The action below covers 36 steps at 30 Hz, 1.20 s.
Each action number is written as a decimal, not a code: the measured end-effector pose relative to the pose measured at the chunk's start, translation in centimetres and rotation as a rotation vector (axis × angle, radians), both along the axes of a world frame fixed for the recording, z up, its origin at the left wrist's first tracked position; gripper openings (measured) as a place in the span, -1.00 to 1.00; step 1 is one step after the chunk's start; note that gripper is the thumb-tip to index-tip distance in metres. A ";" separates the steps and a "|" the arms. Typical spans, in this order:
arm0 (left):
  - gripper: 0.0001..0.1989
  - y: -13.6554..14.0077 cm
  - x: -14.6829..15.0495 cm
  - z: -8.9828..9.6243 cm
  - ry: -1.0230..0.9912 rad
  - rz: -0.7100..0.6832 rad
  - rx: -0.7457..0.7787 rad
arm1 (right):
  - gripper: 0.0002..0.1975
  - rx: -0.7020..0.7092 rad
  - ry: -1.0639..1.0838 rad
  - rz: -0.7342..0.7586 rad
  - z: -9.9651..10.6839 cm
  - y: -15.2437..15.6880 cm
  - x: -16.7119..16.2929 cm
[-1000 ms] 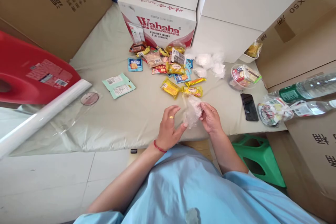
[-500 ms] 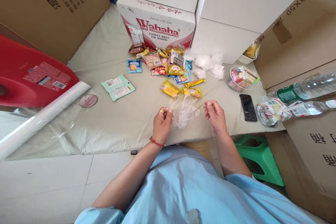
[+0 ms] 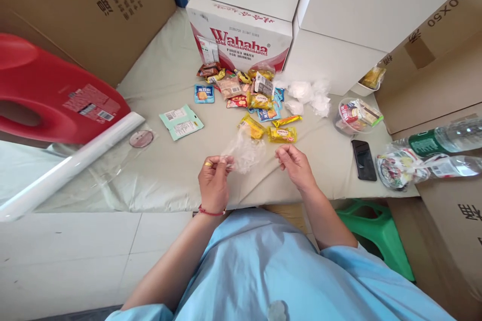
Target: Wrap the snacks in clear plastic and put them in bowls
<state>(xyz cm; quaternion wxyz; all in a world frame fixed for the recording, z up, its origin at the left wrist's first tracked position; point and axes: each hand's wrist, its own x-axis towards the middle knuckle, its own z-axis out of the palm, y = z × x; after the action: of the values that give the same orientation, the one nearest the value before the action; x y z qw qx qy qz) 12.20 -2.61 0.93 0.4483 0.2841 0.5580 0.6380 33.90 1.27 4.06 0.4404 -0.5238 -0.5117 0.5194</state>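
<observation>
My left hand point(image 3: 213, 180), with a gold ring and a red wrist cord, pinches one edge of a thin clear plastic bag point(image 3: 244, 151) just above the table. My right hand point(image 3: 295, 164) has its fingers curled at the bag's other side; whether it grips the film I cannot tell. Just beyond the bag lie yellow snack packets point(image 3: 281, 134), and behind them a pile of small wrapped snacks point(image 3: 248, 90) in front of a Wahaha water carton point(image 3: 241, 37).
A pale cloth point(image 3: 169, 170) covers the table. On it lie a film roll point(image 3: 71, 165), a green packet point(image 3: 181, 121), crumpled white bags point(image 3: 309, 95), a clear tub of snacks point(image 3: 356, 115) and a black phone point(image 3: 363, 159). Water bottles point(image 3: 440, 140) lie right, a red stool point(image 3: 56, 95) left. Cardboard boxes surround.
My hands have moved apart and the bag, bunched between them a second ago, is now drawn out toward the left. The view has shifted slightly.
</observation>
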 end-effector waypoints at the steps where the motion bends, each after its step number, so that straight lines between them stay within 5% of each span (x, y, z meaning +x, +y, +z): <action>1: -0.73 -0.4 0.2 0.0 0.043 -0.030 0.029 | -0.60 -0.019 0.009 -0.018 -0.2 0.2 -0.4; 4: -0.77 -1.5 1.1 0.2 0.169 -0.128 0.120 | -0.49 -0.029 -0.001 -0.054 -0.8 1.4 -1.8; 6: -0.79 -1.7 1.5 0.2 0.168 -0.136 0.117 | -0.52 -0.033 -0.047 0.058 -0.9 2.2 -2.5; 9: -0.81 -1.2 0.8 -0.3 -0.026 -0.046 0.013 | -0.68 -0.047 -0.102 0.243 -0.7 2.8 -2.9; 12: -0.80 -0.8 -1.0 -1.4 -0.151 0.045 -0.123 | -0.78 -0.005 -0.101 0.222 -0.6 2.5 -2.8; 17: -0.51 -0.7 -3.8 -2.5 0.181 -0.086 -0.132 | -0.76 0.139 -0.148 0.238 -0.3 1.8 -2.0; 26: 0.02 4.9 -2.5 1.1 0.664 -0.289 -0.105 | -0.71 0.358 -0.341 0.460 1.1 0.5 0.8; 29: -0.06 6.8 -1.0 2.0 0.940 -0.355 0.056 | -0.70 0.351 -0.372 0.487 1.1 0.2 1.8; 32: -0.33 8.0 0.4 2.6 1.060 -0.572 0.231 | -0.72 0.334 -0.368 0.499 1.2 -0.1 2.6; 36: -0.89 8.3 1.0 2.4 0.883 -0.762 0.082 | -0.74 0.278 -0.339 0.355 1.1 -0.5 3.9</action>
<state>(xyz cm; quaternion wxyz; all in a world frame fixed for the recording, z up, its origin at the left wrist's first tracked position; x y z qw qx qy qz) 13.21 5.73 3.36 0.3595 0.7209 0.5253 0.2740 37.83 0.80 5.15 0.3183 -0.4402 -0.7280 0.4182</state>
